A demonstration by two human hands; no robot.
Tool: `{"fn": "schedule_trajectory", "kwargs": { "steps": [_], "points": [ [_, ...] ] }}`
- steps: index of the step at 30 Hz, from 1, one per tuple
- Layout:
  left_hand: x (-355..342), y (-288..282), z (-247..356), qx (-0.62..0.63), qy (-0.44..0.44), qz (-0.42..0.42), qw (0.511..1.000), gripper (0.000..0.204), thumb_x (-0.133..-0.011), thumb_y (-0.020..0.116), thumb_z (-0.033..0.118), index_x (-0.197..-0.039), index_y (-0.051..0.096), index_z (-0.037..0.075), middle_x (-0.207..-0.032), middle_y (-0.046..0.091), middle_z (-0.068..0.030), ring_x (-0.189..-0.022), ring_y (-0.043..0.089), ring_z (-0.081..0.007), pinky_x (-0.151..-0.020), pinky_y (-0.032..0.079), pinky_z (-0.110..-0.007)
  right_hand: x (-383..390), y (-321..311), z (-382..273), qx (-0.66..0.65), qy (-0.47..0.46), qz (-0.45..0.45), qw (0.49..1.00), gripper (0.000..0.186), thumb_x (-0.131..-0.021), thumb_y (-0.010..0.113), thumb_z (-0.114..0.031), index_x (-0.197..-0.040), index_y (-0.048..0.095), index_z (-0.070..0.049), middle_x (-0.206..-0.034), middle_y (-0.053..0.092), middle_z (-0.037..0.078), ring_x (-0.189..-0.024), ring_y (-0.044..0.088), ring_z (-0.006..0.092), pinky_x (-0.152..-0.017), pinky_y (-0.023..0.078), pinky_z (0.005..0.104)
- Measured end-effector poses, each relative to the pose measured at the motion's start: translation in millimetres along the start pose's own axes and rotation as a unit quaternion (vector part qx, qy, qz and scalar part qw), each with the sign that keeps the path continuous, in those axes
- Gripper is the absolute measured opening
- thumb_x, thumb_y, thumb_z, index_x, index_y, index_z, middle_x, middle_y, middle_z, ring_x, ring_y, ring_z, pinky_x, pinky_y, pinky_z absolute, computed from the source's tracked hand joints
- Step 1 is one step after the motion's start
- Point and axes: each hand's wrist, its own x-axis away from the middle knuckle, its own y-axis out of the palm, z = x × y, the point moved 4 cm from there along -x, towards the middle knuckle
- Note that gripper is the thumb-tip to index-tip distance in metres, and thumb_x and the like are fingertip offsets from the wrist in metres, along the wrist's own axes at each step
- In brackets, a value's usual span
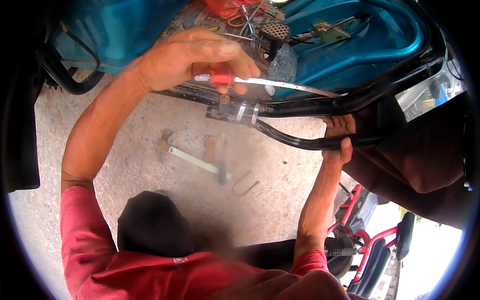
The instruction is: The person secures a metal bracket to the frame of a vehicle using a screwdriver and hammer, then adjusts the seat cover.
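Observation:
My left hand [197, 57] is closed around the red part of a slim tool [221, 77] with a clear end. A long, pale, marked strip or shaft reaches from it toward the right; the exact kind is unclear. Just below is a black pipe joint [215, 114] with an upright bolt [224, 101] and shiny metal band clamps [241, 111]. A curved black pipe [295, 144] leads from the joint to my right hand [337, 155], which grips it with the thumb on top; its other fingers are largely hidden.
A thick black frame tube [320, 106] borders teal bodywork [345, 70] with a foot pedal [275, 31]. On the concrete lie a pale-handled tool [195, 160], a brown flat piece [210, 149] and bent wire [245, 186]. Dark trousers [425, 160] and a red metal frame [367, 245] are at right.

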Motion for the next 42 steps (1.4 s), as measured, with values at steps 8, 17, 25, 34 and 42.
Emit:
{"fn": "schedule_trajectory", "kwargs": {
  "steps": [8,17,25,34,42],
  "points": [
    [-40,34,5,-0.115,-0.268,-0.119,0.949,0.048,-0.096,0.061,0.038,-0.120,0.059,-0.004,-0.072,0.066,-0.0086,-0.050,0.061,-0.0102,-0.041,0.045,-0.026,-1,3,-3,-0.001,-0.010,0.018,1.000,0.086,-0.082,0.071,-0.047,-0.142,0.045,0.009,-0.136,0.057,0.023,-0.122,0.057,0.0298,-0.096,0.047,0.0385],
    [-21,90,-11,0.018,-0.331,-0.087,0.940,0.022,-0.103,0.052,0.021,-0.110,0.057,0.001,-0.062,0.056,-0.0017,-0.045,0.046,-0.0071,-0.040,0.035,-0.026,1,-5,1,0.012,-0.022,0.005,1.000,0.081,-0.083,0.068,-0.047,-0.141,0.047,0.006,-0.133,0.059,0.023,-0.123,0.057,0.0312,-0.102,0.044,0.0391],
    [-16,112,-11,0.010,-0.312,-0.034,0.949,0.019,-0.103,0.052,0.020,-0.105,0.056,0.001,-0.060,0.054,-0.0005,-0.047,0.046,-0.0078,-0.043,0.038,-0.028,-1,-3,0,0.011,-0.027,0.004,1.000,0.079,-0.085,0.067,-0.045,-0.142,0.047,0.006,-0.136,0.058,0.024,-0.126,0.056,0.0321,-0.104,0.045,0.0397],
    [-10,124,-17,0.046,-0.280,0.003,0.959,0.019,-0.103,0.052,0.022,-0.103,0.056,0.003,-0.063,0.054,0.0003,-0.054,0.050,-0.0085,-0.049,0.042,-0.029,-2,3,-3,0.001,-0.013,0.048,0.999,0.079,-0.079,0.073,-0.044,-0.136,0.051,0.007,-0.127,0.062,0.020,-0.118,0.058,0.0268,-0.096,0.045,0.0377],
    [-9,72,-20,-0.145,-0.209,0.001,0.967,0.027,-0.102,0.057,0.028,-0.108,0.064,0.003,-0.065,0.057,-0.0006,-0.054,0.053,-0.0095,-0.050,0.044,-0.029,-9,7,1,-0.002,-0.007,0.021,1.000,0.082,-0.081,0.073,-0.047,-0.138,0.049,0.007,-0.128,0.061,0.021,-0.119,0.058,0.0272,-0.097,0.045,0.0373]
  ]
}}
